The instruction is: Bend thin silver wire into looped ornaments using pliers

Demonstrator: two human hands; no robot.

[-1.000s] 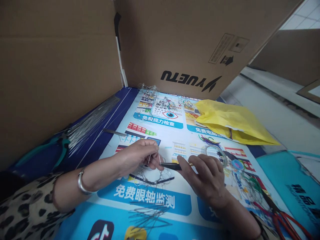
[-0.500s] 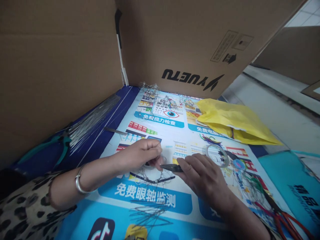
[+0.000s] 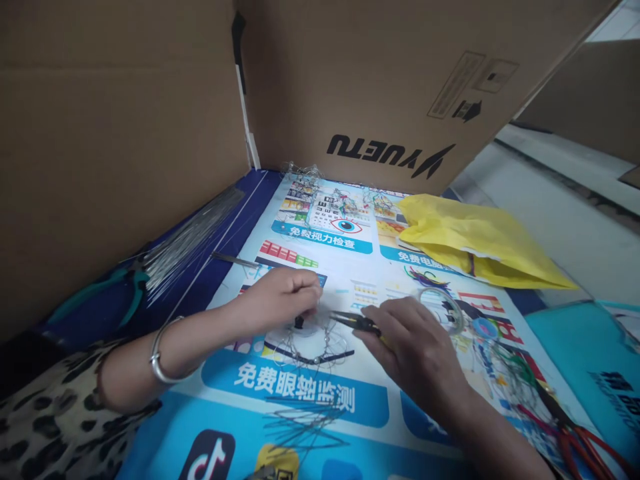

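Observation:
My left hand (image 3: 287, 297) is closed in a pinch above the printed sheet. Thin looped wire with small beads (image 3: 315, 359) hangs below its fingertips and seems to be gripped by them; the exact pinch point is hidden. In my right hand (image 3: 413, 343) is a pair of needle-nose pliers (image 3: 356, 321), dark-jawed, pointing left towards the left fingertips with a small gap between. Whether the jaws hold a wire end is too fine to tell. Several short dark wire pieces (image 3: 305, 423) lie in front of the hands.
Cardboard walls (image 3: 125, 120) stand left and behind. A bundle of straight wires (image 3: 185, 240) and teal-handled pliers (image 3: 100, 293) lie left. To the right are a yellow bag (image 3: 475, 233), a tape roll (image 3: 443, 310), tangled coloured wires (image 3: 515, 370) and red-handled scissors (image 3: 575, 440).
The plier tips have drawn slightly up and away from the left fingertips. My left hand keeps its pinch, with its fingers a little higher. The whole view has shifted slightly.

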